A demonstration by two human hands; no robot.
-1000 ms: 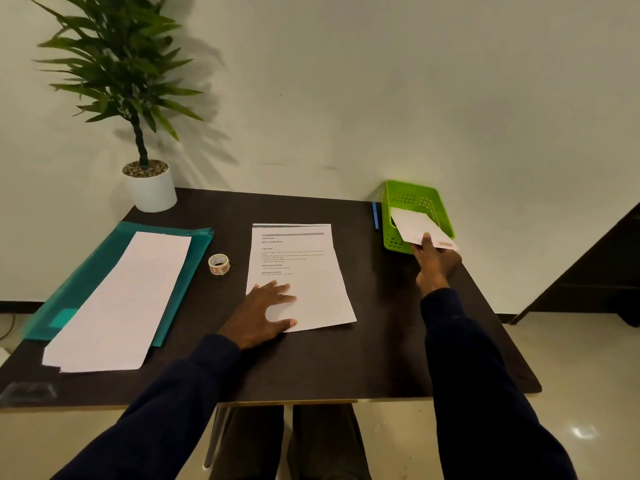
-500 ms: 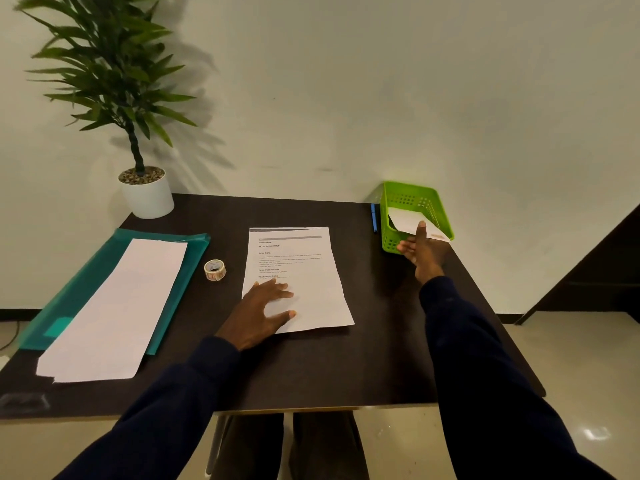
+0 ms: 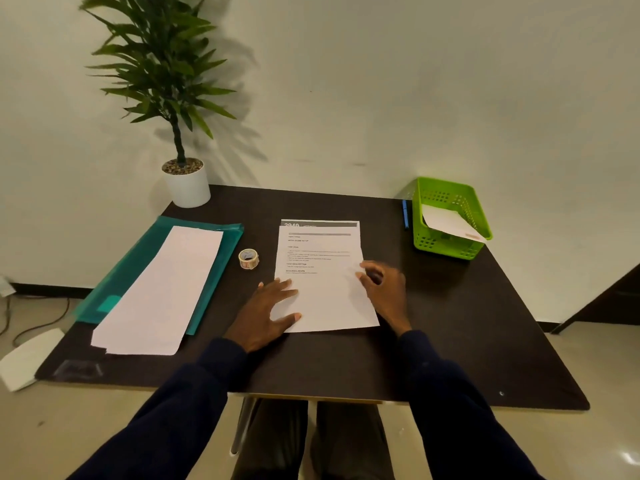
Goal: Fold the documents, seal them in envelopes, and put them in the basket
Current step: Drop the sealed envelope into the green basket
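Looking down from the head camera, I see both my hands on the printed document (image 3: 322,271), which lies flat near the middle of the dark table (image 3: 450,323), not yet folded, its header end pointing away from me.

My left hand (image 3: 266,313) is spread flat, fingers straight and apart. Its fingertips and thumb rest on the sheet's lower left part and the palm sits on the table just beside it. My right hand (image 3: 384,289) is at the sheet's right edge with its fingers bent toward the paper and the fingertips touching it. It is blurred, and I cannot tell whether it pinches the edge or only rests there. The two hands sit apart, with the width of the page between them.

At the far right corner stands the green basket (image 3: 450,251), with a white envelope (image 3: 446,223) leaning inside it, one corner poking over the near rim. A blue pen (image 3: 404,213) lies just left of the basket.

Left of the document is a roll of tape (image 3: 248,259). Beyond that, a teal folder (image 3: 138,265) lies under a long pile of white papers (image 3: 162,289). A potted plant (image 3: 187,187) stands at the far left corner.
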